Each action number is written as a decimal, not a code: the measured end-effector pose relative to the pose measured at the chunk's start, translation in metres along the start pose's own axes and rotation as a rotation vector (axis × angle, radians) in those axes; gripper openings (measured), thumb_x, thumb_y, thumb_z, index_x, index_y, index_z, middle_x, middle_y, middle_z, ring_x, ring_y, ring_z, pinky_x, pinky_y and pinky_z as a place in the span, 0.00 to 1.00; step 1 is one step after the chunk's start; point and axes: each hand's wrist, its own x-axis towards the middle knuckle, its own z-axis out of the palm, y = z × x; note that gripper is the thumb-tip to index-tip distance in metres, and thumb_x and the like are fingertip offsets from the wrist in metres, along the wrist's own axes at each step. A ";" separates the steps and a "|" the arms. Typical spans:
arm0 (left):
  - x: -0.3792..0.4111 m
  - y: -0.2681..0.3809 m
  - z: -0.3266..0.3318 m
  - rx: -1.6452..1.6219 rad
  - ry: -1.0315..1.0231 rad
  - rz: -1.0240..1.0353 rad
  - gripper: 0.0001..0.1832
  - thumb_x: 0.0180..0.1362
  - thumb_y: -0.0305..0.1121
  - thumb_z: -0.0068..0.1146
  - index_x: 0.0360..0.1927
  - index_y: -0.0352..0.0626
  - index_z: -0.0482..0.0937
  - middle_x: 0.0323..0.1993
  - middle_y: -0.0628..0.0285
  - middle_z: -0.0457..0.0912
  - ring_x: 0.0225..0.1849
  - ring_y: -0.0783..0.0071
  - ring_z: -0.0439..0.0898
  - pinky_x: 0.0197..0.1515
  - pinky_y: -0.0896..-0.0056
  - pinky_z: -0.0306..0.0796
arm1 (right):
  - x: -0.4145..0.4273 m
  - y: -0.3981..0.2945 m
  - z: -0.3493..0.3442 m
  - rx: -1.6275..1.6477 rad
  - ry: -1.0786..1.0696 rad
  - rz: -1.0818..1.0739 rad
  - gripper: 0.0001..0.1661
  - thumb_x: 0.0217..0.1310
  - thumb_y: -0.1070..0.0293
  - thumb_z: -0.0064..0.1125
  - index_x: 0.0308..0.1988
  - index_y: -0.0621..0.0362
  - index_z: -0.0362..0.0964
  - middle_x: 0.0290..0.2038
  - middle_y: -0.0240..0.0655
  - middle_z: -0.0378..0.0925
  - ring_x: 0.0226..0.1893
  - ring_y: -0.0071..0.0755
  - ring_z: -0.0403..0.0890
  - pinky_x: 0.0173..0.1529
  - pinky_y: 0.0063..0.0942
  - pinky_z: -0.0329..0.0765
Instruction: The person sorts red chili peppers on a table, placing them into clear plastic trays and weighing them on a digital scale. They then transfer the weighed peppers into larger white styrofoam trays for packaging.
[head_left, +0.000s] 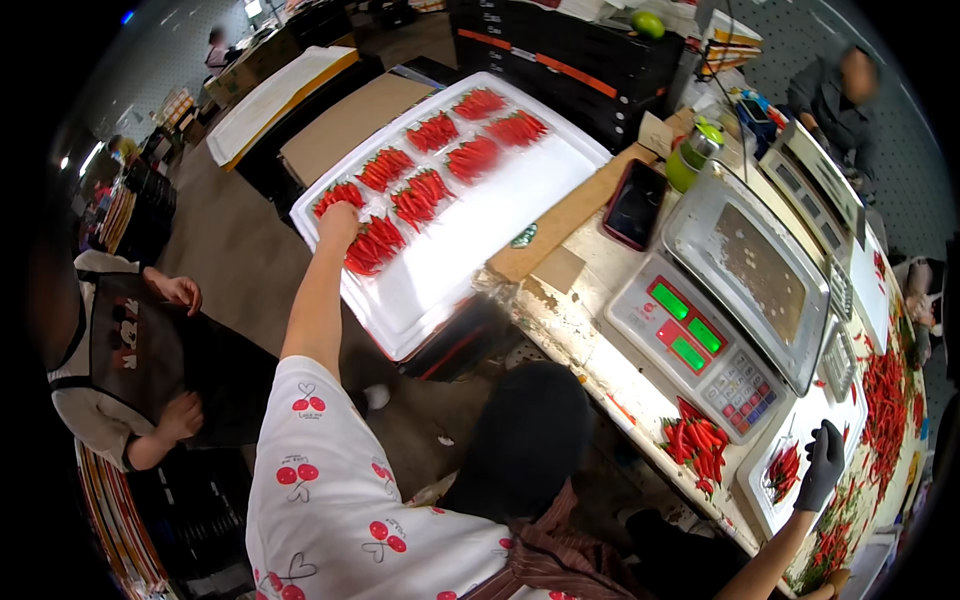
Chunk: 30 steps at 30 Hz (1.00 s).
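Observation:
My bare left hand reaches to the near left corner of a large white foam tray. It touches a bundle of red chili peppers there; its fingertips are hidden, so a grip cannot be made out. Beside it lies another chili bundle, and several more, seemingly in clear wrap, form two rows. My right hand, in a dark grey glove, hovers with fingers apart over a small white tray. A bunch of chilies lies in that tray.
A digital scale with a metal pan stands on the worktable, near a phone and green bottle. Loose chilies lie by the scale; a large heap spreads at right. A person in a dark apron stands left.

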 end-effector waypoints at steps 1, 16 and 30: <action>-0.003 -0.001 0.006 -0.042 0.115 0.020 0.08 0.46 0.32 0.66 0.31 0.44 0.84 0.33 0.52 0.83 0.40 0.54 0.82 0.44 0.56 0.75 | 0.000 0.002 -0.003 0.019 -0.007 0.007 0.16 0.63 0.67 0.54 0.49 0.63 0.75 0.34 0.32 0.78 0.27 0.19 0.73 0.32 0.18 0.70; -0.012 0.155 -0.061 -0.476 0.244 0.487 0.12 0.61 0.33 0.52 0.43 0.38 0.81 0.37 0.51 0.84 0.40 0.63 0.83 0.45 0.65 0.74 | -0.001 0.052 -0.073 0.123 0.107 0.013 0.19 0.63 0.67 0.55 0.52 0.62 0.73 0.43 0.33 0.79 0.33 0.20 0.76 0.39 0.19 0.74; -0.387 0.547 -0.161 -0.722 -0.574 1.631 0.12 0.52 0.23 0.61 0.41 0.33 0.79 0.38 0.54 0.81 0.34 0.68 0.80 0.39 0.70 0.73 | -0.025 0.099 -0.089 -0.146 0.154 0.163 0.17 0.57 0.57 0.58 0.38 0.58 0.79 0.31 0.41 0.82 0.30 0.38 0.82 0.40 0.29 0.76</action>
